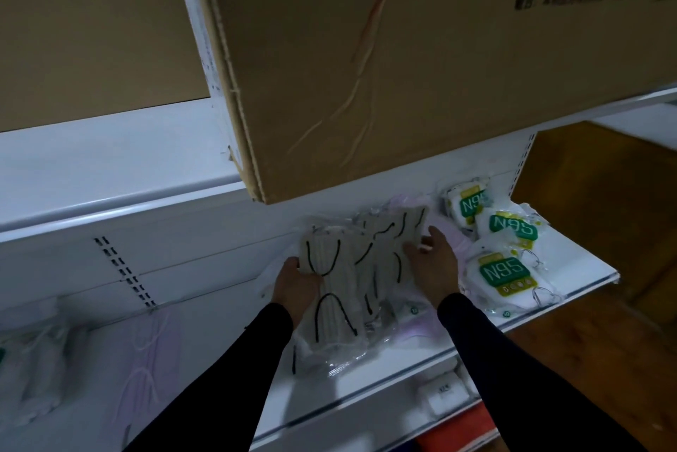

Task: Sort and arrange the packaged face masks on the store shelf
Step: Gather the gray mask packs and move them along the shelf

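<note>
Left hand (pixel 298 277) grips the near pack of grey masks (pixel 329 290) at centre frame; right hand (pixel 430 261) lies flat-fingered against the pile's right edge; step appears to be squaring the pile on the shelf (pixel 586 277); next move likely needs aligned edges beside the N95 packs (pixel 507 273); lavender packs beneath mostly hidden; cardboard box (pixel 403 59) blocks the shelf back.

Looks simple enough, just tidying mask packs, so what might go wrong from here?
The grey mask packs lie overlapped in slippery clear wrap, with the lowest near the shelf's front edge; squaring them could push one off. The right hand works close beside the N95 packs, so it might nudge them. The cardboard box overhangs from above and hides part of the shelf.
</note>
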A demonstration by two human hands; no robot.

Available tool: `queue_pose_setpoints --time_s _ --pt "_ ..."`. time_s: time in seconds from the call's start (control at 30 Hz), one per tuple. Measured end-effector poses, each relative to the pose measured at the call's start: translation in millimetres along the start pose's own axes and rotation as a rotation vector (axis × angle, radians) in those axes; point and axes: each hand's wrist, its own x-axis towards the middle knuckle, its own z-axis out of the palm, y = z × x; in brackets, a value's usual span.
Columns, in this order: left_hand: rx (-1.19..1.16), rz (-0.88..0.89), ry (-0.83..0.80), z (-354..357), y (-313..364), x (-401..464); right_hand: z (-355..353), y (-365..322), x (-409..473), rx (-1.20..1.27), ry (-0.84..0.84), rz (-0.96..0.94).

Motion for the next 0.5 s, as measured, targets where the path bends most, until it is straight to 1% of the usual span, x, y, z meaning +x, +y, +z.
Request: queue_pose_setpoints --time_s 0.03,0.07,0.23,0.37,0.43,0.5 --pt "0.0 -0.002 -0.003 2 0 1 1 -2 0 0.083 -0.051 0.078" --pt "-0.003 -0.001 -0.001 4 1 1 3 -2 0 0.111 -0.104 0.104" --pt "-0.015 0.009 -0.005 11 6 1 11 -7 -16 0.125 -0.301 0.013" --pt "-0.098 -0.004 -0.05 20 10 0 25 -11 -27 0.214 -0.425 -0.025" --pt "-0.147 0.006 -0.103 24 10 -1 30 -8 -30 0.242 -0.467 -0.038" --pt "-0.142 0.031 -0.139 26 11 -3 30 -9 -31 0.314 -0.464 -0.03"
